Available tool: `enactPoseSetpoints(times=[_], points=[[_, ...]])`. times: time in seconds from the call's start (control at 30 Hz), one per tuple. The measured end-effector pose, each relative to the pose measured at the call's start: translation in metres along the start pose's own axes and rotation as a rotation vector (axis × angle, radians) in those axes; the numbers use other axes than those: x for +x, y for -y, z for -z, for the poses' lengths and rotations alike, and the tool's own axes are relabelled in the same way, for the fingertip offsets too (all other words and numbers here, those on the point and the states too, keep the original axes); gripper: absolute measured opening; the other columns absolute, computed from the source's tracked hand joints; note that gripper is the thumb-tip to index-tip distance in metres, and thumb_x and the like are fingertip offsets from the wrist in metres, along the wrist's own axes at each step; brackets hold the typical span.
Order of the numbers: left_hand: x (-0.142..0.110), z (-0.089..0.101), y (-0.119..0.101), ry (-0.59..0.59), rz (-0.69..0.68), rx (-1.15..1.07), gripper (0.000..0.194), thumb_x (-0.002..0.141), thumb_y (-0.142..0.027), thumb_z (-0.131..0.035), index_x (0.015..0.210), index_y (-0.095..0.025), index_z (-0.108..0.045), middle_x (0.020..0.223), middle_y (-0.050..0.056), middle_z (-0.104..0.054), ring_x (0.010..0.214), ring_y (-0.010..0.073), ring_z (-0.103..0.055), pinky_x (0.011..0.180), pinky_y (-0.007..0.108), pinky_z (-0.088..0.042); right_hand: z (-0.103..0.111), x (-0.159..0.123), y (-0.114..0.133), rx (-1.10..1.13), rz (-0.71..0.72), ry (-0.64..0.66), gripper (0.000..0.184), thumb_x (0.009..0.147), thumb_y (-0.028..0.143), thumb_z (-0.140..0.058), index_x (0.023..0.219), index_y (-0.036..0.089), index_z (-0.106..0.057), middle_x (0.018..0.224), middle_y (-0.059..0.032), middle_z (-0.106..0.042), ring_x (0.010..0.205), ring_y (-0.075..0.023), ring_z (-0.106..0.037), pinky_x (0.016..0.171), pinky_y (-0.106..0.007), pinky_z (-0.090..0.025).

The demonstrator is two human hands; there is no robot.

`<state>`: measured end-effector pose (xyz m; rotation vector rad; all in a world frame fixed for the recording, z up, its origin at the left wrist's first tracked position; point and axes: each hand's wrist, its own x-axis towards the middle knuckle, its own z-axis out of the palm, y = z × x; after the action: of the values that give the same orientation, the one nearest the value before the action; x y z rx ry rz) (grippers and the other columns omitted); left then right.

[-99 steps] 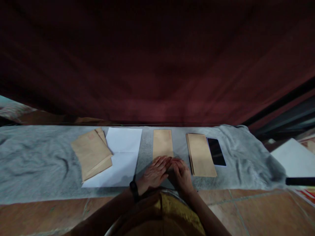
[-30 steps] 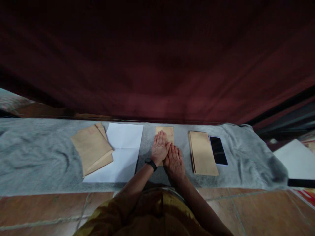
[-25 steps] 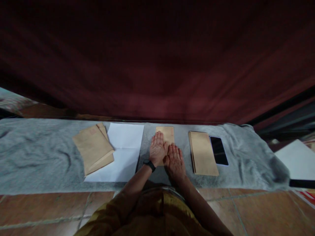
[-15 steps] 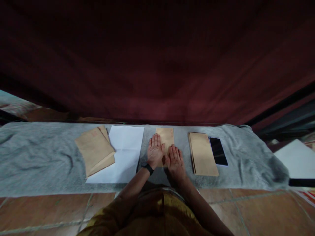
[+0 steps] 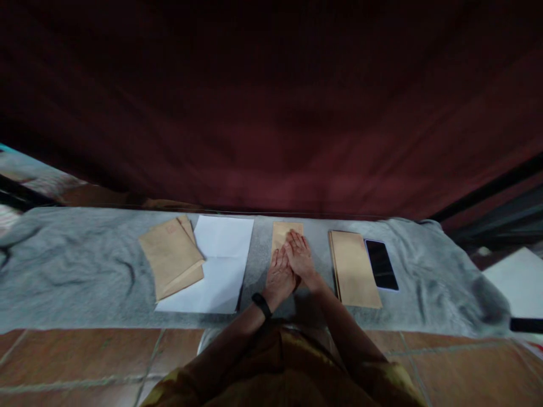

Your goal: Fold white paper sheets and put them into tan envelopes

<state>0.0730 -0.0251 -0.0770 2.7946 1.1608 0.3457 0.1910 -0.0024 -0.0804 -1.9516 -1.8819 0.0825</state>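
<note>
One dark red fabric expanse (image 5: 271, 141) is filling the far side of the dim room, its upper part fading into shadow. Terracotta floor tiles (image 5: 93, 353) are showing along the near side. One long grey plush cloth (image 5: 102, 260) is covering the work surface, wrinkling most toward both ends. One white paper sheet (image 5: 223, 271), creased across, is lying left of centre. Loose brown envelopes (image 5: 172, 251), overlapping, are covering part of its left side. One tidy stack of brown envelopes (image 5: 356, 271), count not showing, is lying on the right. One single brown envelope (image 5: 281, 232) is lying at centre, between sheet and stack, directly under my hands. Both are resting flat, fingers extended, grasping nothing: my left hand (image 5: 280, 280) nearer me, my right hand (image 5: 300, 257) farther forward, partly overlapping it. I am judging this step to be pressing the envelope flat; shifting it would be calling for raising both palms first. One dark-screened smartphone (image 5: 380, 264) is lying just beside the stack. One black wristband (image 5: 262, 305) is circling my left wrist.
</note>
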Motion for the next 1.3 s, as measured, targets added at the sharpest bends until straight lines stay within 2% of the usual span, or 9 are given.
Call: enactPoseSetpoints(times=[0.2,0.33,0.43,0.67,0.9,1.0,1.07,1.17,1.3], points=[[-0.002,0.002,0.004,-0.044,0.083,0.016,0.073,0.095,-0.021,-0.039,0.16,-0.001,-0.014,0.163,0.022,-0.031,0.154,0.0288,-0.024,0.126,0.053,-0.021,-0.003,-0.003,-0.007,-0.13,-0.049,-0.033,0.055,0.107,0.029,-0.025,0.153,0.004,-0.041,0.159,-0.0198,-0.04,0.149,-0.0286,-0.036,0.122,-0.05,-0.025],[-0.004,0.003,0.005,-0.02,0.085,0.017,0.071,0.096,-0.027,-0.04,0.158,0.001,-0.022,0.165,0.022,-0.026,0.156,0.0309,-0.019,0.127,0.052,-0.016,-0.001,-0.007,-0.014,-0.168,-0.071,-0.031,0.057,0.106,0.031,-0.027,0.156,0.004,-0.036,0.161,-0.0209,-0.036,0.148,-0.0306,-0.037,0.121,-0.052,-0.023],[-0.005,0.004,0.005,-0.013,0.085,0.006,0.07,0.096,-0.031,-0.041,0.158,-0.001,-0.024,0.165,0.021,-0.027,0.156,0.0319,-0.02,0.127,0.053,-0.016,0.0,-0.011,-0.018,-0.177,-0.092,-0.052,0.058,0.106,0.031,-0.027,0.157,0.004,-0.034,0.161,-0.0209,-0.037,0.149,-0.0309,-0.035,0.121,-0.053,-0.023],[-0.005,0.004,0.004,-0.012,0.093,-0.005,0.067,0.1,-0.037,-0.04,0.156,-0.003,-0.029,0.164,0.022,-0.031,0.155,0.0325,-0.022,0.127,0.053,-0.015,0.001,-0.018,-0.023,-0.192,-0.125,-0.102,0.057,0.105,0.031,-0.03,0.155,0.006,-0.038,0.158,-0.0213,-0.042,0.144,-0.0329,-0.041,0.119,-0.057,-0.024],[-0.005,0.003,0.004,-0.019,0.091,0.012,0.066,0.1,-0.038,-0.042,0.156,-0.004,-0.031,0.165,0.022,-0.028,0.155,0.0321,-0.022,0.127,0.054,-0.016,0.009,-0.029,-0.032,-0.159,-0.119,-0.121,0.055,0.106,0.03,-0.029,0.153,0.004,-0.04,0.157,-0.0238,-0.043,0.147,-0.0309,-0.038,0.119,-0.054,-0.029],[-0.005,0.001,0.004,-0.013,0.079,0.054,0.069,0.099,-0.038,-0.042,0.157,-0.002,-0.028,0.165,0.023,-0.028,0.155,0.0336,-0.021,0.126,0.054,-0.018,0.008,-0.044,-0.023,-0.102,-0.038,-0.104,0.053,0.104,0.023,-0.029,0.154,0.006,-0.039,0.158,-0.0223,-0.042,0.149,-0.0296,-0.035,0.118,-0.054,-0.031],[-0.006,0.0,0.005,0.002,0.071,0.089,0.067,0.099,-0.032,-0.043,0.157,-0.002,-0.027,0.164,0.023,-0.028,0.155,0.0338,-0.021,0.126,0.054,-0.019,0.006,-0.056,-0.012,-0.063,0.031,-0.061,0.054,0.104,0.022,-0.027,0.156,0.009,-0.036,0.16,-0.0187,-0.041,0.15,-0.0275,-0.033,0.119,-0.053,-0.03],[-0.007,-0.001,0.008,0.006,0.056,0.116,0.063,0.098,-0.022,-0.04,0.158,-0.005,-0.029,0.165,0.02,-0.029,0.155,0.0315,-0.021,0.127,0.052,-0.02,0.003,-0.071,0.004,-0.046,0.038,-0.023,0.054,0.107,0.028,-0.024,0.158,0.011,-0.033,0.16,-0.016,-0.041,0.15,-0.0247,-0.034,0.12,-0.049,-0.029],[-0.009,0.0,0.013,-0.009,0.037,0.098,0.062,0.098,-0.02,-0.037,0.158,-0.007,-0.029,0.166,0.016,-0.03,0.156,0.0287,-0.02,0.127,0.05,-0.02,0.007,-0.078,0.011,-0.101,-0.003,-0.007,0.056,0.109,0.035,-0.024,0.156,0.01,-0.037,0.16,-0.0169,-0.04,0.151,-0.026,-0.032,0.123,-0.049,-0.022]])
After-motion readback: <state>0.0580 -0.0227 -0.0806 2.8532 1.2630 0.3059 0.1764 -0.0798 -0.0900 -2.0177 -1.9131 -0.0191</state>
